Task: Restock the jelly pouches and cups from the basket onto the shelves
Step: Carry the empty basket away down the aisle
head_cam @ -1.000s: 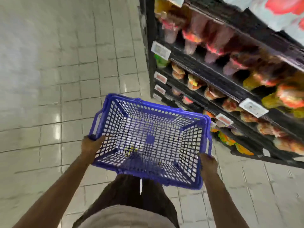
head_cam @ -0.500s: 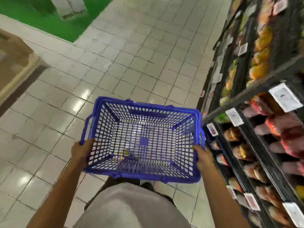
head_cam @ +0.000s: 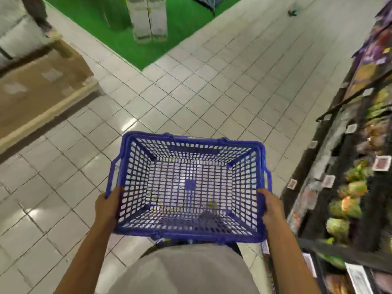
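I hold a blue mesh basket (head_cam: 244, 233) level in front of my waist, and nothing lies inside it. My left hand (head_cam: 108, 203) grips its left rim. My right hand (head_cam: 272, 207) grips its right rim. Dark shelves (head_cam: 331, 170) run along the right side, stocked with blurred colourful jelly pouches and cups (head_cam: 352, 187) behind white price tags (head_cam: 384, 163).
A white tiled floor (head_cam: 191, 92) stretches ahead. A pallet with cardboard boxes (head_cam: 40, 85) stands at the left. A green floor area (head_cam: 148, 45) with a white display stand (head_cam: 149, 20) lies farther ahead.
The view has swung away from facing the shelves toward the open aisle; the shelves now run along the right. Both hands keep the same hold on the basket.
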A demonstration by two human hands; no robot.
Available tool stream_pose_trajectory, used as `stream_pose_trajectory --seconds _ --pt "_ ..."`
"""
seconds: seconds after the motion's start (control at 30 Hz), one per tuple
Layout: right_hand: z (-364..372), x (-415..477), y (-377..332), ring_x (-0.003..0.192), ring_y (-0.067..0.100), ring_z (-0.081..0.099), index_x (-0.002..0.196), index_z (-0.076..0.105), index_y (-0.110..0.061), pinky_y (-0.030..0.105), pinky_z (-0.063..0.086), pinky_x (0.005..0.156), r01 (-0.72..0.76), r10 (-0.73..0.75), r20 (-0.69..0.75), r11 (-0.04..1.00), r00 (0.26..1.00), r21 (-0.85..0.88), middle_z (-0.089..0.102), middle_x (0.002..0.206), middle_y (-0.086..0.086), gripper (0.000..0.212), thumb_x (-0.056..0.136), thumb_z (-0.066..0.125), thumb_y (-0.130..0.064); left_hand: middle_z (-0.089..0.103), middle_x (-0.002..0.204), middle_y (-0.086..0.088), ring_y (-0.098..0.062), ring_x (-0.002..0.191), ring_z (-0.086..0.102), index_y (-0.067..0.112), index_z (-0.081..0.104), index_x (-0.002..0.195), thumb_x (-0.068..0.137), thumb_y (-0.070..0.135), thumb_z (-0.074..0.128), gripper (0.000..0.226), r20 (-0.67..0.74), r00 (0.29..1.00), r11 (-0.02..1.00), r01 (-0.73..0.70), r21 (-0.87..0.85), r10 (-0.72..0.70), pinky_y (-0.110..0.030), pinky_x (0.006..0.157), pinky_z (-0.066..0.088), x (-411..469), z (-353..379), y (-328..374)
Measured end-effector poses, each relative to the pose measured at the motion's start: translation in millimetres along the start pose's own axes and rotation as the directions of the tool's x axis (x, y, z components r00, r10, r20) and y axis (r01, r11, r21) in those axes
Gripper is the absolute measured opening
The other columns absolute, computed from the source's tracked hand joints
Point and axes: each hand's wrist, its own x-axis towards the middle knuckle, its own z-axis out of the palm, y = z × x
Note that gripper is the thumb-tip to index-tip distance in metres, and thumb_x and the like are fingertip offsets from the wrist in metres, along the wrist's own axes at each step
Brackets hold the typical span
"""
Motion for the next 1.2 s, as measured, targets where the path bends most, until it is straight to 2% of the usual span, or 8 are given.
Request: stream_pose_trajectory --seconds 0.23,0.33,0.43,0.57,0.73,0.9,1.07,1.2 --pt "98.3 88.6 -114.7 0.060 0.029 0.064 0.087 0.059 -0.007 0.037 0.056 0.049 -0.015 0.015 -0.001 0.993 1.000 -0.120 0.066 0.076 0.015 0.016 0.071 0.058 -0.007 0.062 0.074 -0.009 -0.026 0.062 0.060 0.010 0.055 0.084 0.086 0.027 0.067 0.020 -0.059 0.997 0.993 0.047 -0.112 -0.054 -0.028 0.053 0.045 52.0 93.4 89.7" --pt "141.8 119.0 -172.9 0.073 0.035 0.066 0.087 0.058 -0.006 0.052 0.057 0.069 -0.006 0.012 0.028 0.981 1.000 -0.195 0.067 0.086 0.021 0.019 0.069 0.058 -0.009 0.062 0.073 -0.008 -0.025 0.062 0.061 0.007 0.055 0.094 0.086 0.025 0.066 0.023 -0.112 0.992 0.989 0.035 -0.145 -0.052 -0.028 0.057 0.047 62.7 131.4 134.0" --pt "191.6 149.0 -235.2 0.071 0.034 0.063 0.082 0.057 -0.006 0.045 0.056 0.062 0.035 -0.022 0.058 0.970 0.998 -0.242 0.064 0.084 0.021 0.015 0.067 0.058 -0.007 0.062 0.075 -0.009 -0.023 0.063 0.061 0.006 0.053 0.101 0.088 0.025 0.065 0.025 -0.142 0.989 0.979 0.022 -0.204 -0.052 -0.028 0.058 0.048 77.6 167.7 181.8" --pt "268.3 174.6 -301.4 0.058 0.028 0.058 0.078 0.055 -0.008 0.028 0.048 0.046 0.070 -0.042 0.098 0.950 0.994 -0.304 0.061 0.074 0.016 0.010 0.068 0.057 -0.006 0.064 0.072 -0.006 -0.022 0.061 0.062 0.012 0.055 0.082 0.089 0.026 0.065 0.018 -0.185 0.981 0.965 0.013 -0.263 -0.064 -0.026 0.055 0.047 103.1 199.4 233.3" --pt "379.0 201.1 -358.3 0.058 0.029 0.058 0.087 0.056 -0.005 0.030 0.049 0.048 0.094 -0.034 0.177 0.935 0.984 -0.342 0.061 0.073 0.016 0.013 0.075 0.058 -0.008 0.069 0.080 -0.013 -0.031 0.068 0.066 0.007 0.059 0.094 0.082 0.030 0.066 0.027 -0.195 0.967 0.931 0.087 -0.354 -0.165 -0.033 0.059 0.054 158.3 216.9 283.0" --pt "502.9 218.7 -401.7 0.056 0.028 0.060 0.085 0.056 -0.007 0.029 0.050 0.047 0.117 -0.023 0.237 0.914 0.971 -0.390 0.063 0.071 0.015 0.011 0.075 0.059 -0.011 0.069 0.080 -0.016 -0.030 0.064 0.064 0.009 0.061 0.081 0.079 0.026 0.062 0.017 -0.222 0.951 0.904 0.108 -0.415 -0.215 -0.032 0.056 0.051 233.7 228.7 345.2" --pt "611.4 228.0 -445.1 0.077 0.038 0.066 0.099 0.059 -0.003 0.049 0.056 0.070 0.129 -0.003 0.280 0.892 0.960 -0.433 0.068 0.089 0.022 0.030 0.073 0.061 -0.015 0.070 0.082 -0.017 -0.032 0.066 0.066 0.004 0.062 0.093 0.084 0.027 0.059 0.025 -0.224 0.941 0.895 0.142 -0.423 -0.255 -0.031 0.055 0.050 306.9 234.4 422.2" --pt "678.9 234.8 -474.1 0.074 0.034 0.064 0.098 0.059 -0.005 0.042 0.055 0.067 0.109 0.012 0.284 0.907 0.959 -0.408 0.067 0.087 0.019 0.027 0.073 0.060 -0.014 0.067 0.100 -0.024 -0.040 0.081 0.065 -0.002 0.056 0.114 0.087 0.030 0.058 0.041 -0.265 0.928 0.904 0.139 -0.404 -0.261 -0.041 0.071 0.053 354.1 242.6 477.6"
